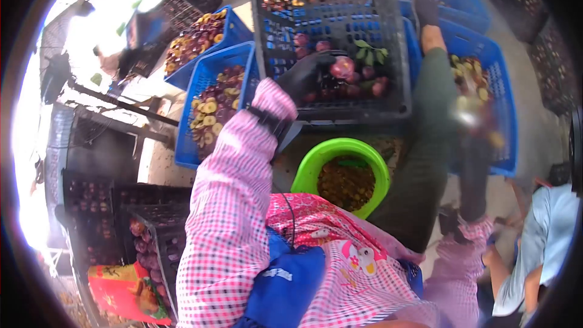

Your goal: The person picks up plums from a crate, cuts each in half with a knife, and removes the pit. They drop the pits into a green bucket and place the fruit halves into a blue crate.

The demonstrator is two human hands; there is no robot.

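Observation:
My left hand, in a black glove below a pink checked sleeve, reaches into a black crate and grips a round purple fruit. More purple fruits and a few green leaves lie beside it on the crate's floor. My right hand, also in a dark glove, is a blur over the blue crate at the right. A pale smear sits near its fingers, and what it holds is unclear. A green bowl of small brownish pieces stands between my knees.
My leg in green trousers stretches forward, its shoe on the crates. Blue crates of cut fruit stand to the left and black crates of purple fruit at lower left. A person in a light blue shirt crouches at the right.

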